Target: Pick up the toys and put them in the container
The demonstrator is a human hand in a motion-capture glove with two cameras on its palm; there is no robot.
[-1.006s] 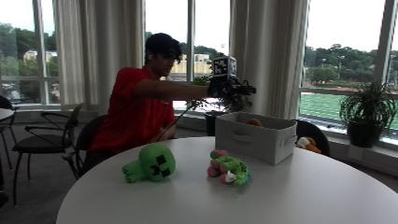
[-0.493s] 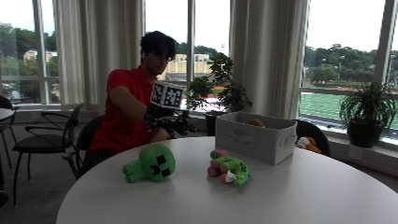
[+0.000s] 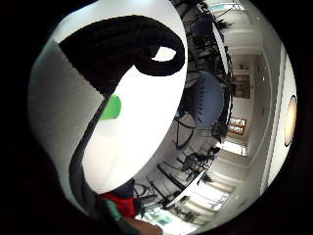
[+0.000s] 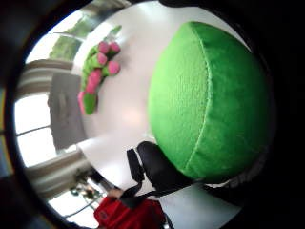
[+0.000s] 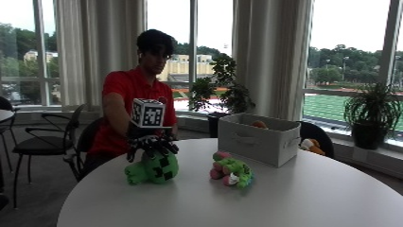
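A green block-faced plush (image 5: pixel 153 170) lies on the round white table (image 5: pixel 302 198) in front of the seated person. My gloved right hand (image 5: pixel 151 144) is down on top of it, fingers spread and draped over its crown. The thumb side palm view is mostly filled by the green plush (image 4: pixel 209 100), with a black finger (image 4: pixel 157 169) beside it. A sliver of the green plush (image 3: pixel 111 107) shows in the little finger side palm view. A green and pink plush (image 5: pixel 232 171) (image 4: pixel 97 71) lies to its right. Behind that stands the grey fabric container (image 5: pixel 258 139) (image 4: pixel 64 112) with an orange toy (image 5: pixel 258 124) inside.
Another plush (image 5: pixel 310 145) sits on a chair behind the container. Dark chairs (image 5: pixel 44 142) stand at the left by the window. A potted plant (image 5: pixel 372 113) is on the sill at right. Bare tabletop stretches toward the near edge.
My hand came from above the container, swung left past the person's chest and dropped onto the green block-faced plush. Neither plush has moved.
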